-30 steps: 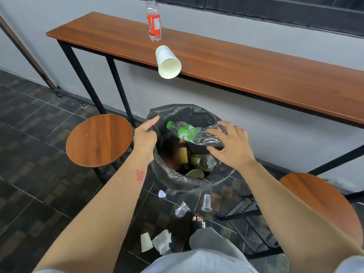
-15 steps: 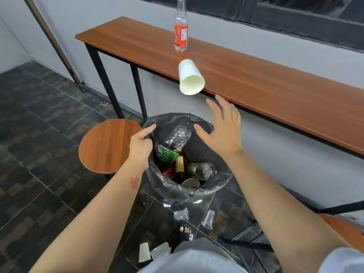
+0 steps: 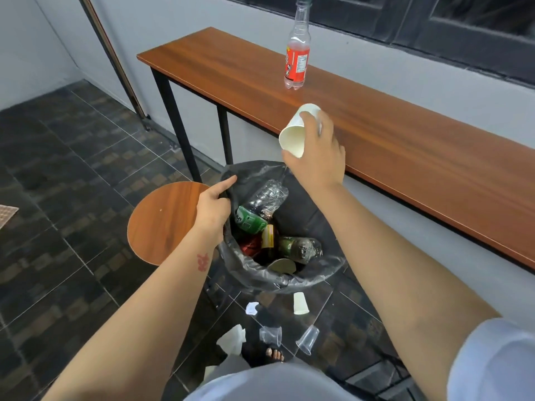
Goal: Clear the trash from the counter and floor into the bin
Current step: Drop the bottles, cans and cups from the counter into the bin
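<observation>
A bin lined with a black bag (image 3: 312,273) stands under the wooden counter (image 3: 405,157) and holds several bottles. My left hand (image 3: 212,205) grips the bag's left rim. My right hand (image 3: 317,151) is closed around a white paper cup (image 3: 293,137) lying on its side at the counter's front edge, above the bin. A bottle with a red label (image 3: 296,57) stands upright farther back on the counter. On the floor below the bin lie a white paper cup (image 3: 300,303), two clear plastic cups (image 3: 308,339) and crumpled white paper (image 3: 233,338).
A round wooden stool (image 3: 162,224) stands just left of the bin, touching my left wrist area. Black table legs (image 3: 176,123) rise behind it. My foot (image 3: 275,354) is on the dark tiled floor among the litter. A grey wall runs behind the counter.
My right hand rose from over the bin to the counter edge and closed on the white paper cup. The left hand stayed on the bag rim. The view shifted left.
</observation>
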